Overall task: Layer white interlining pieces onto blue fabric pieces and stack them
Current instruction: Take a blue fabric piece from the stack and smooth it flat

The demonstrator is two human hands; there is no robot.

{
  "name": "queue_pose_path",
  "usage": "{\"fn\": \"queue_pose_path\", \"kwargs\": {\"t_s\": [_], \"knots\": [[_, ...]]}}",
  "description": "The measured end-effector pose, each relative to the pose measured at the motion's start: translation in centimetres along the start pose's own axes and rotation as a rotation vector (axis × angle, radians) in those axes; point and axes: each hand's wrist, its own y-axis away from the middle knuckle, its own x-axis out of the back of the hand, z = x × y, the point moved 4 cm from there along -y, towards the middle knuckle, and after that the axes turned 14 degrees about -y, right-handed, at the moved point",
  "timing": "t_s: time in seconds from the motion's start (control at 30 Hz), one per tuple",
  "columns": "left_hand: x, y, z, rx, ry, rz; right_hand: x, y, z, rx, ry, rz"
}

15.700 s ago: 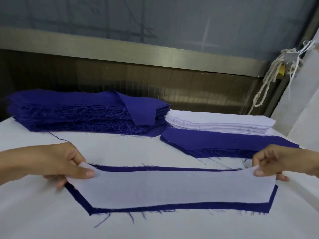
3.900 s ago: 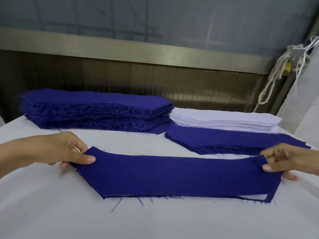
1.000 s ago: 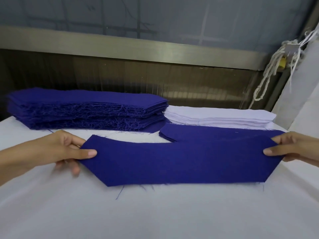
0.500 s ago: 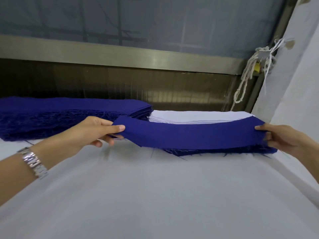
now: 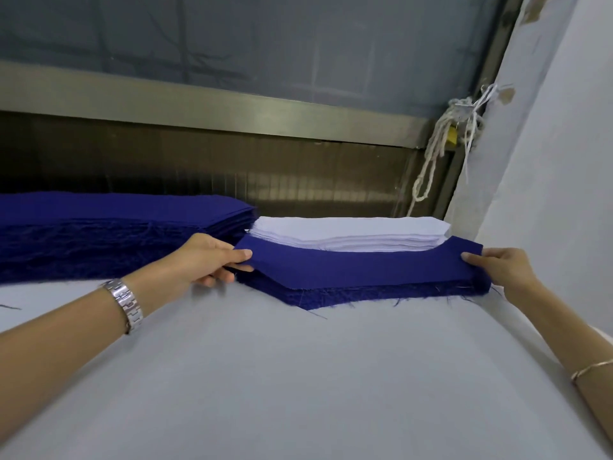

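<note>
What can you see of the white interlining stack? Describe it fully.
The white interlining stack is a flat pile of many thin pale sheets, layered edges showing in front. It lies far back on the table, right of the tall blue fabric stack. A blue piece, held by left hand and right hand, hides its lower front.

On the table (image 5: 298,376), along its far edge, the tall fabric stack (image 5: 99,234) fills the left side, and the interlining stack (image 5: 351,234) sits just beside it on the right. Directly before the interlining stack, toward the far right corner, lies the low layered stack (image 5: 365,295), with the top fabric piece (image 5: 358,265) on it. The left hand (image 5: 202,260) pinches that piece's left end and the right hand (image 5: 497,268) its right end, near the table's right edge. A rope (image 5: 431,161) hangs behind the far right corner.
</note>
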Motion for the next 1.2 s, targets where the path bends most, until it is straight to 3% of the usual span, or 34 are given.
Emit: {"fn": "queue_pose_path", "kwargs": {"t_s": [0.37, 1.2], "knots": [[-0.9, -0.7, -1.3, 0.008, -0.010, -0.046, -0.2, -0.5, 0.8, 0.015, 0.025, 0.022], [-1.3, -0.6, -2.1, -0.063, 0.011, 0.018, 0.4, -1.7, 2.1, -0.084, 0.062, 0.086]]}}
